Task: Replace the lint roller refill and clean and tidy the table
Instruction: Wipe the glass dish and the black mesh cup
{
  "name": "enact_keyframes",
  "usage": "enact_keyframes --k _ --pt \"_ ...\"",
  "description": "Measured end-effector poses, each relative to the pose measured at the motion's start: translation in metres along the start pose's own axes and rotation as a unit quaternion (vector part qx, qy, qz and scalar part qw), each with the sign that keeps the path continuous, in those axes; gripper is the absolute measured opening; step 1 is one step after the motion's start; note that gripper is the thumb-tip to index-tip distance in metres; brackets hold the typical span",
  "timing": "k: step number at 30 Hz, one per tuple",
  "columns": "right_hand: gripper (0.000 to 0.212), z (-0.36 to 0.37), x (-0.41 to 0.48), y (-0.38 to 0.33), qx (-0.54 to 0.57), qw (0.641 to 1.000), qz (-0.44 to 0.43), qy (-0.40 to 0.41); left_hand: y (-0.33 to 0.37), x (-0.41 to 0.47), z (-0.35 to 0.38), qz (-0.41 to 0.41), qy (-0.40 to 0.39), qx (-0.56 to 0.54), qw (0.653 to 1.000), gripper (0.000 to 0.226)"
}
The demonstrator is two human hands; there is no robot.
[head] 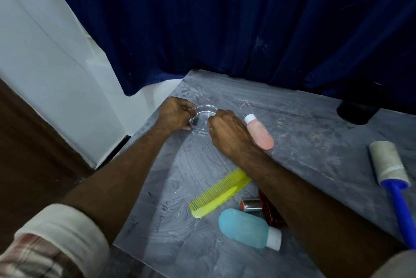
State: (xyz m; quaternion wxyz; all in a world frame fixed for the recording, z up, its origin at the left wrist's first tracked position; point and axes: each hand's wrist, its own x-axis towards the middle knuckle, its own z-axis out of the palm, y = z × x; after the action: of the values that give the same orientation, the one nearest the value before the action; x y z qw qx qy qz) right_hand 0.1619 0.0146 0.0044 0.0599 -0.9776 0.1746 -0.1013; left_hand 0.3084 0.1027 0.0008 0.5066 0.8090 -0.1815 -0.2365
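curtain (225, 18) — dark blue | wall (33, 52) — white | table (304, 124) grey, scuffed

A: Where does the camera sit?
B: On the person's head, wide-angle, facing forward and steeply down along both forearms onto the grey table (304, 120).
A: How near?
B: Close. The left hand (174, 113) and right hand (229, 133), at a clear glass dish (202, 117), land mid-frame. The blue curtain (225, 18) fills the top, and the lint roller (389, 162) runs off the right edge.
A: Other views?
B: Just this one.

The worktop (304, 133) looks matt, streaked grey, the dish (202, 120) clear glossy glass, the comb (219, 193) smooth yellow plastic, the curtain (225, 18) soft blue cloth.
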Motion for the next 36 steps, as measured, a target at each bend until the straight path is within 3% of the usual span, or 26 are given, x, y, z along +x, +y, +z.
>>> enact_keyframes --k 8,11,13,17,20,25,28,33,36 --pt "0.023 -0.016 -0.005 0.006 0.029 1.000 -0.004 0.003 -0.003 0.003 -0.001 0.018 0.045 0.052 0.997 0.020" --pt "0.029 -0.054 -0.011 0.040 0.048 0.996 0.025 0.070 0.007 0.001 0.000 0.089 0.105 0.159 0.978 0.042" --pt "0.029 -0.086 -0.018 0.074 0.068 0.984 0.079 0.145 0.024 -0.002 0.015 0.164 0.119 0.160 0.966 0.045" --pt "0.029 -0.141 -0.053 0.154 0.120 0.933 0.200 0.275 0.079 -0.010 0.094 0.309 -0.015 0.048 0.950 0.048" --pt "0.039 -0.156 -0.085 0.212 0.110 0.893 0.285 0.331 0.119 -0.020 0.174 0.319 -0.129 -0.020 0.939 0.055" --pt "0.079 -0.141 -0.111 0.282 0.164 0.870 0.381 0.265 0.152 -0.020 0.290 0.287 -0.233 0.031 0.928 0.099" --pt "0.090 -0.126 -0.108 0.308 0.185 0.872 0.399 0.212 0.159 -0.008 0.332 0.239 -0.244 0.045 0.939 0.114" --pt "0.096 -0.105 -0.089 0.341 0.258 0.852 0.422 0.171 0.156 0.005 0.372 0.158 -0.268 -0.001 0.951 0.105" --pt "0.094 -0.097 -0.081 0.349 0.365 0.811 0.432 0.148 0.149 0.003 0.378 0.163 -0.280 -0.003 0.946 0.085"
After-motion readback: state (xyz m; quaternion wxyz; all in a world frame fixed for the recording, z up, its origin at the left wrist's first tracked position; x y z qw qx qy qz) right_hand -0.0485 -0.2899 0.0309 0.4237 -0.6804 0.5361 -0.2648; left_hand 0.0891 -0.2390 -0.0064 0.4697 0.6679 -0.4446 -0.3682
